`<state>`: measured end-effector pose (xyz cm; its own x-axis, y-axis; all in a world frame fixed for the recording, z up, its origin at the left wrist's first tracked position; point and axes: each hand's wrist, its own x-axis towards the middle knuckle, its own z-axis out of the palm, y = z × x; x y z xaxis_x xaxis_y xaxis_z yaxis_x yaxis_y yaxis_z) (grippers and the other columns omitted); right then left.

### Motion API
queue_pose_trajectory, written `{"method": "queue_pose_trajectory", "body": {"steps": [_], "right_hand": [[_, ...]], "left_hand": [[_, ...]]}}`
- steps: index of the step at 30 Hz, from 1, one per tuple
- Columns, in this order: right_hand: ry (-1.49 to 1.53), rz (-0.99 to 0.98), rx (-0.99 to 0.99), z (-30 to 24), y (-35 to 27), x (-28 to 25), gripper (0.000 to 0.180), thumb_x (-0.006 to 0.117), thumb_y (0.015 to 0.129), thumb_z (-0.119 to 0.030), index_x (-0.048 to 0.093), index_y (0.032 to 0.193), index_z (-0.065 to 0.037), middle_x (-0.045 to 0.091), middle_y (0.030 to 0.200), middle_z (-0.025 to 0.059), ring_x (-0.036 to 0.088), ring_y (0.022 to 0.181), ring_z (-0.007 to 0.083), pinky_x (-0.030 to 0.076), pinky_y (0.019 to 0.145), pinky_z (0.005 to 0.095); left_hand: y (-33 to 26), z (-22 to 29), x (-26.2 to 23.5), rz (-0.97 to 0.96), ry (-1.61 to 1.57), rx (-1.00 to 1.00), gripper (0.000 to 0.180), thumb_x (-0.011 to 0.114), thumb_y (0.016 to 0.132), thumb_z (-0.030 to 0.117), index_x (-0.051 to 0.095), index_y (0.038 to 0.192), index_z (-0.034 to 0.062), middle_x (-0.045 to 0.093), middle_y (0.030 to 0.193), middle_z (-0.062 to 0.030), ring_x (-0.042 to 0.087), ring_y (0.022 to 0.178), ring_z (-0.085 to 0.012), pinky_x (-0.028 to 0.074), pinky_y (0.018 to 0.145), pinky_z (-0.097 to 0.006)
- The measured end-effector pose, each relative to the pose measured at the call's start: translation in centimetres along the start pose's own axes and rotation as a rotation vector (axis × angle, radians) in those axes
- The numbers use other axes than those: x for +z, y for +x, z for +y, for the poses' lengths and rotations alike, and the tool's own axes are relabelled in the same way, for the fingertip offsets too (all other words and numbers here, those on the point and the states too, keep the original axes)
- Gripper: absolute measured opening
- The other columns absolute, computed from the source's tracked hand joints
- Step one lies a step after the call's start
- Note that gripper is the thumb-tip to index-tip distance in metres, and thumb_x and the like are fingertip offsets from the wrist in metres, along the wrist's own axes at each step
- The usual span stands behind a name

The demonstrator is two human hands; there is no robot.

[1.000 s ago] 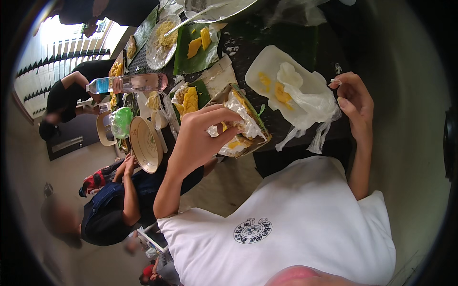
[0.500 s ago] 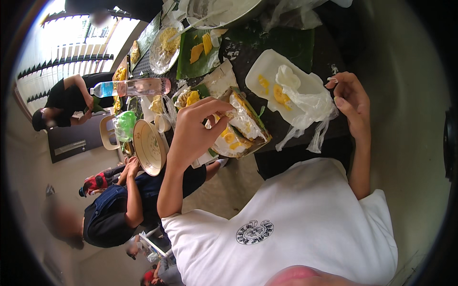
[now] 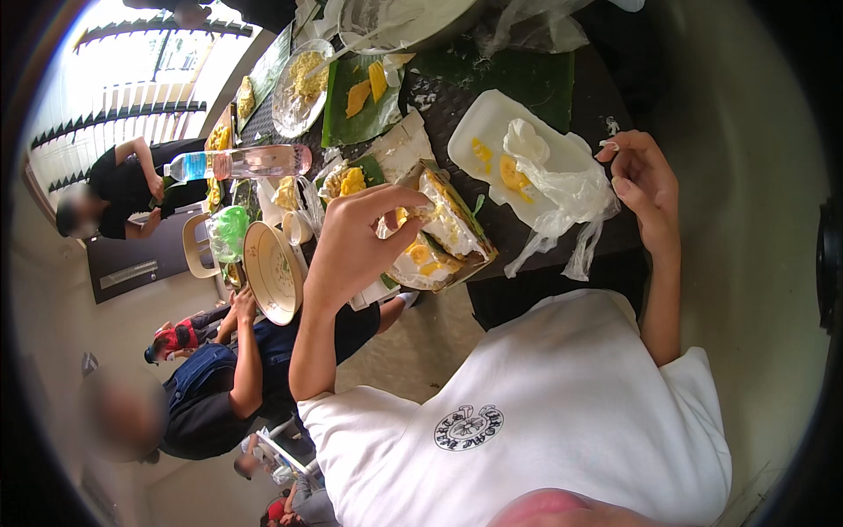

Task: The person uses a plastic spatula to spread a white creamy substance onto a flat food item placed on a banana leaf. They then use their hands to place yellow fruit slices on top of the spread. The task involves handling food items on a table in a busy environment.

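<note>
I have the left hand [image 3: 364, 228] over the open carton [image 3: 465, 274], its thumb and forefinger curled down at the white creamy food [image 3: 450, 218] inside; whether that grip is pinching a morsel or merely touching the cream, I cannot tell. My right hand [image 3: 648, 183] is loosely curled with a gap between thumb and forefinger, nothing held, white residue on a fingertip, just beside the crumpled plastic bag [image 3: 571, 189] on the foam tray [image 3: 474, 123]. The carton sits at the near edge of the bench [image 3: 443, 110], so I judge that a hard push from the left fingers could tip it toward the floor, since the right grip is not steadying it. Cream on the fingertips could make a pinch slip, and a careless sweep of the right hand could snag the bag and drag the tray. My own left fingers cover part of the food, I cannot make out how the carton is supported underneath, and the large bowl [image 3: 408, 39] is cut off at the top
</note>
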<state>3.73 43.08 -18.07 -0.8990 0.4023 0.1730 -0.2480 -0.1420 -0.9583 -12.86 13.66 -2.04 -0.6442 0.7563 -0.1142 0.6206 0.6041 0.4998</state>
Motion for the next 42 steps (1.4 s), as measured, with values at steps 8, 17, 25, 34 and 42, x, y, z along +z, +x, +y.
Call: {"method": "queue_pose_trajectory", "body": {"steps": [8, 17, 25, 34, 42], "right_hand": [[0.001, -0.001, 0.010, 0.1, 0.0, 0.0, 0.044, 0.065, 0.086, -0.014, 0.062, 0.128, -0.002, 0.065, 0.113, 0.0063, 0.044, 0.081, 0.0075, 0.040, 0.078, 0.0234], [-0.002, -0.006, -0.014, 0.0, 0.0, 0.1, 0.043, 0.063, 0.086, -0.012, 0.062, 0.128, -0.003, 0.064, 0.112, 0.0053, 0.044, 0.082, 0.0071, 0.040, 0.078, 0.0225], [-0.002, -0.010, -0.014, 0.0, 0.0, 0.2, 0.044, 0.062, 0.086, -0.010, 0.062, 0.129, -0.003, 0.064, 0.113, 0.0055, 0.044, 0.081, 0.0067, 0.040, 0.076, 0.0224], [-0.009, -0.006, -0.005, -0.2, -0.1, 0.2, 0.044, 0.063, 0.085, -0.011, 0.062, 0.129, -0.003, 0.065, 0.113, 0.0055, 0.044, 0.081, 0.0068, 0.040, 0.077, 0.0222], [-0.012, -0.002, -0.004, -0.3, -0.1, 0.2, 0.044, 0.064, 0.085, -0.012, 0.062, 0.128, -0.004, 0.065, 0.113, 0.0052, 0.044, 0.081, 0.0071, 0.041, 0.078, 0.0229]], "left_hand": [[0.6, -0.1, -0.4, 0.009, 0.108, -0.081, 0.024, 0.077, 0.084, 0.004, 0.078, 0.108, 0.0052, 0.076, 0.093, -0.0104, 0.067, 0.071, -0.0194, 0.056, 0.071, -0.034], [0.7, -0.6, -0.4, 0.028, 0.131, -0.089, 0.023, 0.077, 0.086, 0.008, 0.078, 0.109, 0.0089, 0.076, 0.092, -0.0109, 0.069, 0.071, -0.0225, 0.056, 0.071, -0.036], [-0.2, 0.2, 0.1, 0.010, 0.040, 0.028, 0.018, 0.080, 0.085, 0.004, 0.079, 0.102, 0.0046, 0.073, 0.084, -0.0074, 0.050, 0.058, -0.0131, 0.044, 0.056, -0.030], [-1.3, 0.7, 0.7, -0.091, -0.005, 0.013, 0.018, 0.078, 0.085, 0.003, 0.078, 0.103, 0.0045, 0.074, 0.089, -0.0094, 0.063, 0.061, -0.0153, 0.051, 0.058, -0.031], [-1.6, 1.3, 0.7, -0.148, 0.047, 0.099, 0.021, 0.074, 0.083, -0.002, 0.076, 0.102, 0.0056, 0.069, 0.087, -0.0090, 0.066, 0.066, -0.0198, 0.054, 0.064, -0.034]]}}
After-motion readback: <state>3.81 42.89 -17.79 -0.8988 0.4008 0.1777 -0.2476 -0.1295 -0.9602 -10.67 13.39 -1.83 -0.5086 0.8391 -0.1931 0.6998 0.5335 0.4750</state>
